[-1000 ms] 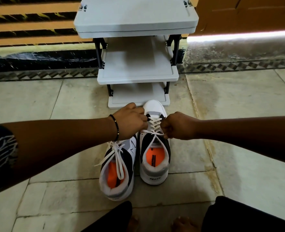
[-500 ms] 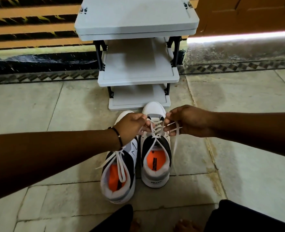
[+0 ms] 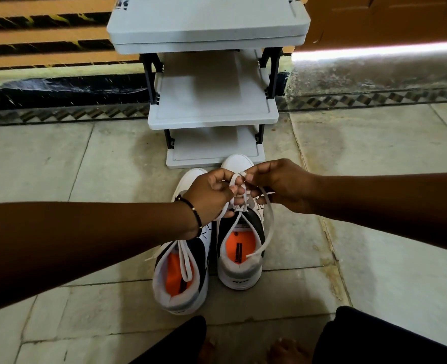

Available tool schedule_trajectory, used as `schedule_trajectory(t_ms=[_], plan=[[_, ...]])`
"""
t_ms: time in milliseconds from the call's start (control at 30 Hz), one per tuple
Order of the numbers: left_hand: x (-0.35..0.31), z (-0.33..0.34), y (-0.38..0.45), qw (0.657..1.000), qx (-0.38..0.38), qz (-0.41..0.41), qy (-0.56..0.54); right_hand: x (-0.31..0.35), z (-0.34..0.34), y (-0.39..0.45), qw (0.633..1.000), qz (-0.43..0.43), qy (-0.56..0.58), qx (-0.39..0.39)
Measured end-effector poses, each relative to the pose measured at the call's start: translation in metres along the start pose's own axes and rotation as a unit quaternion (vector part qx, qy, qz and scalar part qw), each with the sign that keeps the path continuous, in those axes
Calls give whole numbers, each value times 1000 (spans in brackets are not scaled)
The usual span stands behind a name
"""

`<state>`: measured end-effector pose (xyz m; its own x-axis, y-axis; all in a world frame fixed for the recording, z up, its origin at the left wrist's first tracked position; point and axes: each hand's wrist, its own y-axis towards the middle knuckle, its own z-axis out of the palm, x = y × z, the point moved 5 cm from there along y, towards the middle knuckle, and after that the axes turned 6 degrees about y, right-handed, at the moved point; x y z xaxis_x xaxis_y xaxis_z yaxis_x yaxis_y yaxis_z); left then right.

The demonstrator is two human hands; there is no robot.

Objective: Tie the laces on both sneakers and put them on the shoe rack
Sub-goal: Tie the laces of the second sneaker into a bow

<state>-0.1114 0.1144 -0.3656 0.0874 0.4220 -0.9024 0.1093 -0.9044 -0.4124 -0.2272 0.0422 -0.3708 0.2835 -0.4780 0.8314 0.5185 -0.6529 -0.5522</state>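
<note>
Two white and black sneakers with orange insoles stand side by side on the tiled floor, toes toward a grey shoe rack (image 3: 213,112). The left sneaker (image 3: 180,274) has a tied bow hanging into its opening. Over the right sneaker (image 3: 240,248), my left hand (image 3: 212,193) and my right hand (image 3: 277,183) meet and each pinch its white lace (image 3: 237,178), which forms a small loop between my fingers. A long free end of the lace (image 3: 268,232) hangs down the right side into the shoe's opening.
The rack has three grey shelves with nothing on them, and its lowest shelf (image 3: 214,151) almost touches the sneaker toes. Behind it are a striped wall and a brown door (image 3: 388,19). My knees and bare toes (image 3: 280,350) are at the bottom edge.
My hands drew together from a pulled-apart position, rose slightly toward the toe and formed a small loop in the right sneaker's lace. The sneakers stayed in place.
</note>
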Motion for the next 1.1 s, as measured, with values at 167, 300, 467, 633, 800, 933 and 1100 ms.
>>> schedule_trajectory(t_ms=[167,300,467,633,800,933,1100], plan=[[-6,1,0,1000,20,10,16,-1,6,-2,1000,5,-20,13],[-4,-1,2,999,34,25,33,-5,12,-3,998,17,-42,44],[7,-6,4,997,56,24,53,-9,10,-2,998,25,-43,26],[9,-7,7,992,104,18,63,-5,4,0,999,3,-49,-21],[16,-7,13,992,110,-28,54,-8,5,0,998,8,-64,23],[17,-4,16,991,117,-39,48,-3,5,-3,994,-24,-86,64],[18,-1,15,981,171,-49,77,4,11,-6,978,-96,-165,85]])
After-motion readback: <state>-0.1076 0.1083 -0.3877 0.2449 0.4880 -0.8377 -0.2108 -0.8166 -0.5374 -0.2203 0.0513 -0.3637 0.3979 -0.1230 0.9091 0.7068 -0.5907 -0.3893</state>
